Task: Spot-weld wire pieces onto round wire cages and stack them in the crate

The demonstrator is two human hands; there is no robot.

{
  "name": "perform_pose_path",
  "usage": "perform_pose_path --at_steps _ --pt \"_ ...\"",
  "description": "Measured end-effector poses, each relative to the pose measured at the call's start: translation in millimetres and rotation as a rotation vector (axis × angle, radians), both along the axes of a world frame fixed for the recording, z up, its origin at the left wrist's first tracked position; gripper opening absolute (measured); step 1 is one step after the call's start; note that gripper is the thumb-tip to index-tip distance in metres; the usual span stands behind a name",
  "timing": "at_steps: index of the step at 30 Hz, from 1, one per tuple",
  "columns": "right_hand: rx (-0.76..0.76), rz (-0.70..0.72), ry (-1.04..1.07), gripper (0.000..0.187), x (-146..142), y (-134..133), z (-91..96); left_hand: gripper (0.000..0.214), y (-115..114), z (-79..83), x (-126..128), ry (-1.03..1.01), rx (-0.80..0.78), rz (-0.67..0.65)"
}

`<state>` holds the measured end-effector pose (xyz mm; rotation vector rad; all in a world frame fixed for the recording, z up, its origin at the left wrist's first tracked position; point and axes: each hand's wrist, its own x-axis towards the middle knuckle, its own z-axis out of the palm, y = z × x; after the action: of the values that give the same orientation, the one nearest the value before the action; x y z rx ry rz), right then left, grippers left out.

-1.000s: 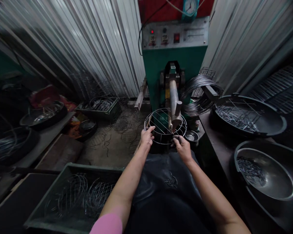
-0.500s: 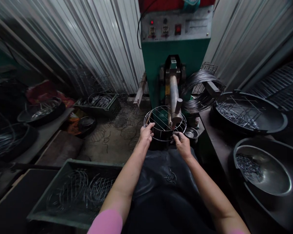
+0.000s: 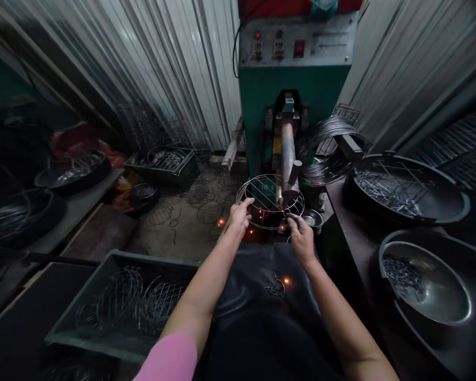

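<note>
The person's left hand (image 3: 240, 217): arm stretched forward, grip clasping wire rack (image 3: 267, 200) at left rim | right hand (image 3: 302, 237): arm forward, fingers bunched by near-right rim, cannot tell whether grasping | rack: at lower end of machine (image 3: 293, 79) rod (image 3: 289, 151), sparks (image 3: 261, 212) about | right: counter (image 3: 355, 227) bearing black pan (image 3: 440, 193) | room: dim, littered floor (image 3: 190, 238), ridged metal wall (image 3: 174, 63)

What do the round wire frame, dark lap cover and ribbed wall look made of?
Round wire frame: metal, likely steel; thin, stiff rods with a silvery shine.
Dark lap cover: leather or vinyl, can't tell which; smooth, soft sheen, loose creases.
Ribbed wall: probably sheet metal, pale finish; long straight ridges catch the light.
</note>
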<state>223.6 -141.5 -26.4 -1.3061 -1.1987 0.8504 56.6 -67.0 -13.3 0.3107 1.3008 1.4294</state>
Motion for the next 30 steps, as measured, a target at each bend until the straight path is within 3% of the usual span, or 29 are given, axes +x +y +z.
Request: perform_pose_path --at_steps 4,8,10,12,15,19,24,30 --pt "-0.117 -0.108 -0.102 0.043 40 -27 -28.9 0.041 2 -1.9 -2 -0.016 -0.034 -0.021" --pt "-0.409 -0.02 -0.191 0.035 80 -57 -76.9 0.039 4 -2.9 -2 0.017 -0.041 -0.014" --pt "-0.508 0.026 -0.116 0.036 84 -65 -85.1 0.04 2 -1.7 -1 0.01 -0.031 -0.005" --pt "-0.457 0.017 0.01 0.038 74 -65 -74.6 0.042 -2 0.1 0 0.001 -0.007 0.007" --pt "-0.21 0.01 0.178 0.038 43 -52 -36.5 0.046 -12 1.8 5 0.012 0.045 0.04" --pt "-0.032 0.105 0.153 0.034 1 -28 0.1 0.052 -21 0.2 14 0.042 0.074 0.09" --pt "-0.058 0.111 -0.04 0.031 -13 -13 -7.0 0.056 -24 -5.6 18 0.057 0.099 0.123" --pt "-0.068 0.123 0.054 0.03 -10 -16 -5.5 0.054 -23 -10.1 18 0.033 0.11 0.13"
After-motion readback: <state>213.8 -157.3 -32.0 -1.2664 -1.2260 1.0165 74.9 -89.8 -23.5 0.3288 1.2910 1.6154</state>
